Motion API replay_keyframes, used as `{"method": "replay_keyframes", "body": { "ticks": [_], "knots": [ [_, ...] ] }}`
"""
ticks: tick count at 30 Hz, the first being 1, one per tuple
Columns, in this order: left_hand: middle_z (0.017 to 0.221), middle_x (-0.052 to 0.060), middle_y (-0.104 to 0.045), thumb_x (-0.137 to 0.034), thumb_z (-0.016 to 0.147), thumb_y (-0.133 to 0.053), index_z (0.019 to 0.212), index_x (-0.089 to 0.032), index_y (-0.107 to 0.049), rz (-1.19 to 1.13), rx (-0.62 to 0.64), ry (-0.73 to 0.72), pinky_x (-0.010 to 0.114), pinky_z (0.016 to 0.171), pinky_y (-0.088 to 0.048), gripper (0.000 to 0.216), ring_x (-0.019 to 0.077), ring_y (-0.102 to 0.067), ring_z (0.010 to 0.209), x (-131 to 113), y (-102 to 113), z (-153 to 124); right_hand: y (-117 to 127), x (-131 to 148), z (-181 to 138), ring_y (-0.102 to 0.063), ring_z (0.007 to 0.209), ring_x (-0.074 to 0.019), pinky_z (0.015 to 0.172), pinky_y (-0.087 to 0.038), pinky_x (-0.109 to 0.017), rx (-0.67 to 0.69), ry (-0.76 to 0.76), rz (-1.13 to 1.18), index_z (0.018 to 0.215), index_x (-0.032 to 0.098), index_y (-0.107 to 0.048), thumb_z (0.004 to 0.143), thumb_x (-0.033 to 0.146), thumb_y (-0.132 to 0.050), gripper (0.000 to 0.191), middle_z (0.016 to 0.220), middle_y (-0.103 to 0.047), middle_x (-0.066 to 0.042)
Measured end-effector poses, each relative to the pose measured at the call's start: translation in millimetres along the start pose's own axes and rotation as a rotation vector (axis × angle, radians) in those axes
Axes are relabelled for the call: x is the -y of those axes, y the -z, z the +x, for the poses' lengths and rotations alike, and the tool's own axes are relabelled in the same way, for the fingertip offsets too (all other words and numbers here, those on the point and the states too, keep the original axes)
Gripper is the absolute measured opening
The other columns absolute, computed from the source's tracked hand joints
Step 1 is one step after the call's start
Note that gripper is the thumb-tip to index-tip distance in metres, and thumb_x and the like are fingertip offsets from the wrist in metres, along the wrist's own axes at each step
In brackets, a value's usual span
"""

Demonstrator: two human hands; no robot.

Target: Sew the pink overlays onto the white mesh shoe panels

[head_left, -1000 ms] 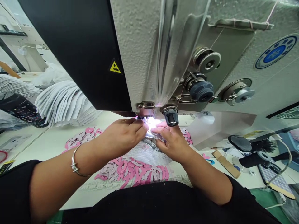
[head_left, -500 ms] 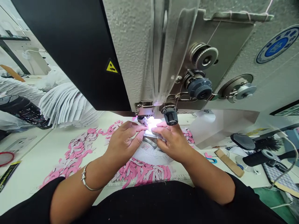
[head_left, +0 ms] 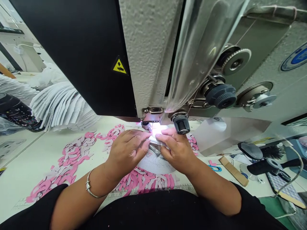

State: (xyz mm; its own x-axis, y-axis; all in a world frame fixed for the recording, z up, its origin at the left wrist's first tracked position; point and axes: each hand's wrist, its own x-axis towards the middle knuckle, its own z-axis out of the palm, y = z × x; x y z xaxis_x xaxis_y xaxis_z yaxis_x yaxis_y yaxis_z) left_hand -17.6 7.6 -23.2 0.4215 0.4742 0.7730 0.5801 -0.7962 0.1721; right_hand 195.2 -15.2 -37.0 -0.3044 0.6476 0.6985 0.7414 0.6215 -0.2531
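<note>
Under the machine's bright lamp, my left hand (head_left: 129, 146) and my right hand (head_left: 179, 147) pinch a white mesh shoe upper (head_left: 155, 163) with silver strips. Both sets of fingertips press its far edge, close in front of the sewing machine's presser foot (head_left: 146, 125). Thumbs and index fingers are closed on the upper from either side. Glare washes out the needle area, so the stitching point cannot be made out. The near part of the upper rests over pink and white curved scraps (head_left: 144, 180).
The sewing machine head (head_left: 146, 64) fills the space above my hands. Left stand stacked white pieces (head_left: 59, 105) and a dark patterned bottle (head_left: 19, 111). More curved scraps (head_left: 72, 153) cover the table's left. Blue snips (head_left: 215, 168), a tan strip (head_left: 233, 171) and a black brush (head_left: 272, 151) lie right.
My view has shifted, so the machine head looks larger and its dials sit further right. My hands stay at the presser foot; the pink emblem on the upper is now mostly hidden.
</note>
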Motion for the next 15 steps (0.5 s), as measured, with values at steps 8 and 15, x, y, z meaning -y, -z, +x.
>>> {"method": "replay_keyframes", "body": {
  "ticks": [8, 15],
  "knots": [
    [0.103, 0.007, -0.074, -0.019, 0.087, -0.066, 0.107, -0.02, -0.069, 0.048, -0.066, 0.076, 0.039, 0.095, -0.054, 0.02, 0.0211, -0.068, 0.1, 5.9, -7.3, -1.4, -0.3, -0.5, 8.4, -0.056, 0.109, -0.0262, 0.098, -0.05, -0.048, 0.008, -0.022, 0.008, 0.112, 0.024, -0.068, 0.091, 0.024, -0.06, 0.022, 0.112, -0.061, -0.011],
    [0.102, 0.006, -0.076, -0.024, 0.091, -0.061, 0.102, -0.02, -0.069, 0.028, 0.016, 0.132, 0.046, 0.109, -0.041, 0.014, 0.0204, -0.069, 0.098, 8.8, -5.7, -0.5, -0.1, 0.4, 10.8, -0.057, 0.108, -0.0254, 0.098, -0.052, -0.047, -0.005, -0.02, 0.003, 0.114, 0.025, -0.068, 0.092, 0.023, -0.057, 0.024, 0.112, -0.062, -0.01]
  ]
}}
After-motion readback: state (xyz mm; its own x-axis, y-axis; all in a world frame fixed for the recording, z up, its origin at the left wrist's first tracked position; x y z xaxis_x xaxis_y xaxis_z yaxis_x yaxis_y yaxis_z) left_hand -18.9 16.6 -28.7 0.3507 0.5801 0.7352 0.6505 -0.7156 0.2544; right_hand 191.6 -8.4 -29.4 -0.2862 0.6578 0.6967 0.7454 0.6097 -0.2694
